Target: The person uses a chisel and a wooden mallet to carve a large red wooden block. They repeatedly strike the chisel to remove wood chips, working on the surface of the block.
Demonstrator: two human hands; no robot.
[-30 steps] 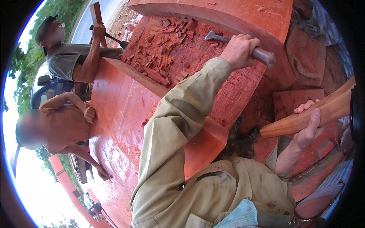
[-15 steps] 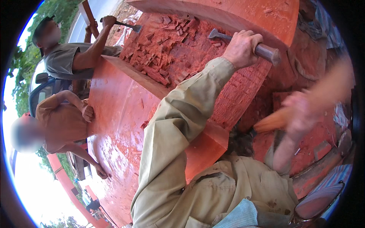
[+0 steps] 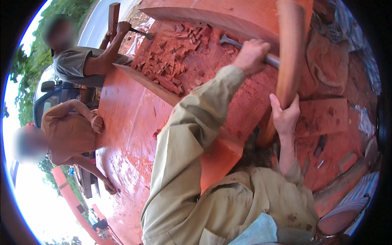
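Observation:
My left hand [image 3: 252, 56] is wrapped round a chisel [image 3: 230, 41], whose metal blade points toward the recess in a big reddish wooden block [image 3: 255, 110]. Loose red chips [image 3: 169, 61] lie in that recess. With my right hand [image 3: 285, 115] I grip a curved wooden mallet [image 3: 290, 57] around its shaft. The mallet's thick upper part is at the chisel's handle end and covers it, so I cannot tell whether the two touch.
At the far left a person in a grey shirt [image 3: 73, 65] holds another chisel [image 3: 141, 33] and a wooden mallet [image 3: 114, 16]. A second person in a brown shirt [image 3: 67, 130] leans on the block's smooth surface [image 3: 130, 122]. Cloths [image 3: 326, 61] and wood pieces lie at the right.
My right hand has swung the mallet from the lower right, up and leftward to the chisel's handle end. My left hand keeps the chisel at nearly the same spot.

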